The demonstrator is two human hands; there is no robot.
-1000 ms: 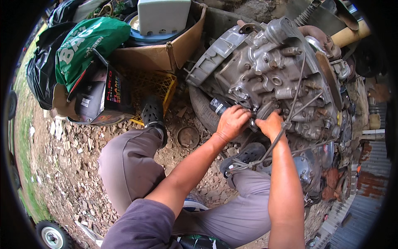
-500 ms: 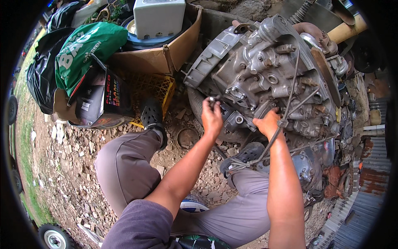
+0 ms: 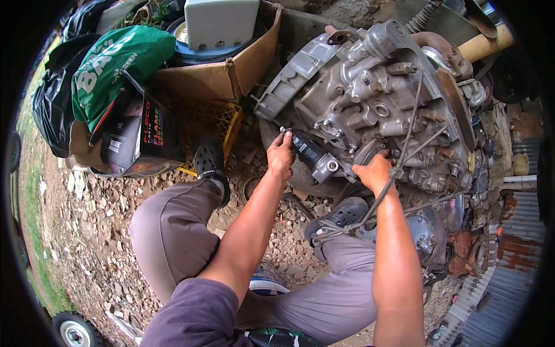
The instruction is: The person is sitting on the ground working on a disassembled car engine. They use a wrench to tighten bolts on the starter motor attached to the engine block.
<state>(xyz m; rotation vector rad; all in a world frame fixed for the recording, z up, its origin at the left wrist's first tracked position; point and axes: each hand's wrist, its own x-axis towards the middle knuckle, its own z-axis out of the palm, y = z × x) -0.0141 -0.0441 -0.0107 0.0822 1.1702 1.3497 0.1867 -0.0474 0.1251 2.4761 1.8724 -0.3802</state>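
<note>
On stony ground [image 3: 104, 237], small-part handling seems in hand, calling for steadiness: left hand [image 3: 280, 156] pinches metal piece [image 3: 284, 129], right hand [image 3: 374, 172] bent, hold unclear.

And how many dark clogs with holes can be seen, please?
2: the left clog, near the yellow crate; the right clog, near the large metal casting. More could be hidden.

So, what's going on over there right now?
The person's left hand pinches a small shiny metal piece. The right hand is at the near side of what looks like a gearbox casing; its exact grip is hidden. A black cylinder with a metal end lies between the hands.
</note>
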